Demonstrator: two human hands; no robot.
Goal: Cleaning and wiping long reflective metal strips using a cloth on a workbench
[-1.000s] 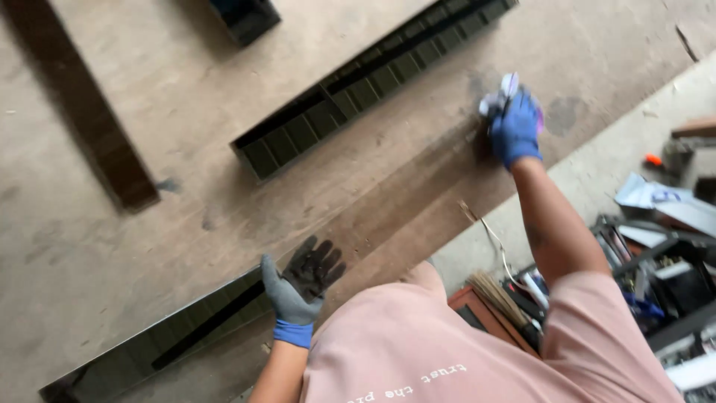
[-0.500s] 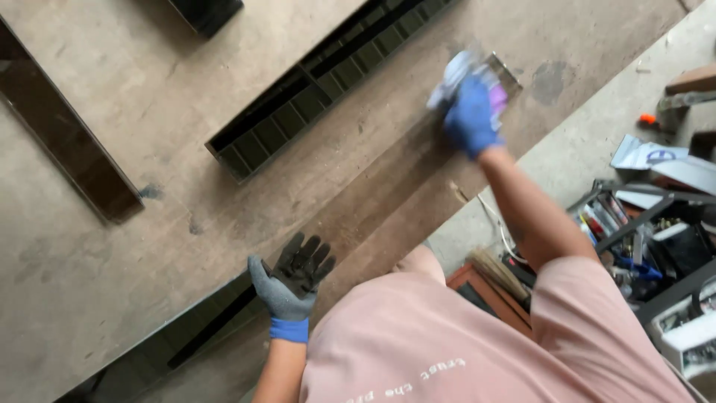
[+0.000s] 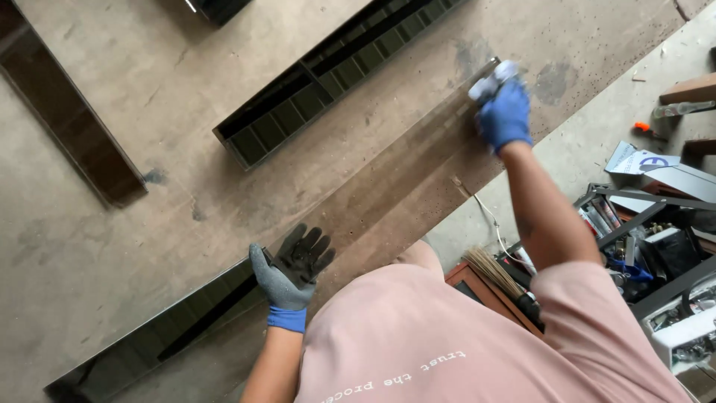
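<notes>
The right hand (image 3: pixel 504 116), gloved in blue, was clamped on a small white cloth (image 3: pixel 492 78) pressed to the far end of one long dark glossy panel (image 3: pixel 373 201) on the wooden counter (image 3: pixel 134 246). The left hand (image 3: pixel 292 267), in a grey glove, lay spread flat on that panel; two other dark slotted frames (image 3: pixel 298 104) lay nearby.

A broad, scuffed wooden board (image 3: pixel 186 97) fills most of the view, pale brown with dark stains and speckles, lit evenly by soft daylight. Beside it at the right runs a strip of grey concrete floor (image 3: pixel 597 142), dusty and bare in parts. Farther right, a crowded metal rack of tools (image 3: pixel 641 231) and a straw broom (image 3: pixel 496 272) stand on that floor.
</notes>
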